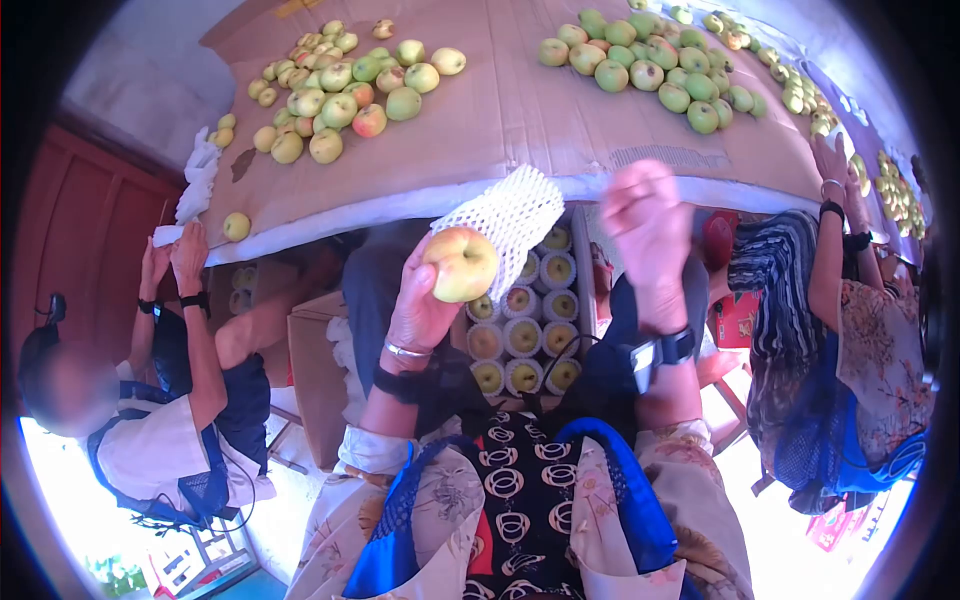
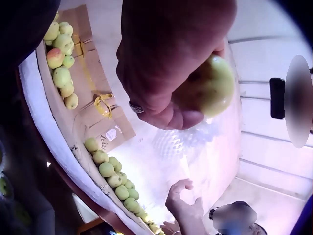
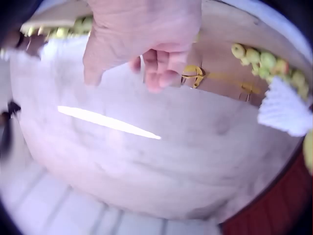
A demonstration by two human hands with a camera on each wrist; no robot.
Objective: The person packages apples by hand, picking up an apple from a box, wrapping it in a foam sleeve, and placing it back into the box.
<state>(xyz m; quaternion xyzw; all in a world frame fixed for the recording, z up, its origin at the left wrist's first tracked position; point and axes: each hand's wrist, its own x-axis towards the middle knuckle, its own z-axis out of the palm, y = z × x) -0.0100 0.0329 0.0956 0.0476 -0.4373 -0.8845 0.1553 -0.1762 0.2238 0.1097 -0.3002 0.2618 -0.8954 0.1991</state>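
Observation:
My left hand (image 1: pixel 418 312) grips a yellow-green apple (image 1: pixel 460 265) with a faint red blush, its stem hollow facing up. A white foam net sleeve (image 1: pixel 520 205) sticks out behind the apple toward the table; its near end is hidden by the fruit. In the left wrist view the fingers (image 2: pixel 164 115) curl round the apple (image 2: pixel 220 90). My right hand (image 1: pixel 648 225), blurred, is raised to the right of the sleeve, apart from it. Its fingers hang loosely curled with nothing in them in the right wrist view, where the foam net sleeve (image 3: pixel 285 107) shows at the right.
Loose apples lie in piles on the cardboard-covered table (image 1: pixel 500 90), one pile (image 1: pixel 340 90) left and a greener one (image 1: pixel 660 60) right. Below the table edge, a box holds netted apples (image 1: pixel 522 337) in rows. A person sits at each side, hands at the table.

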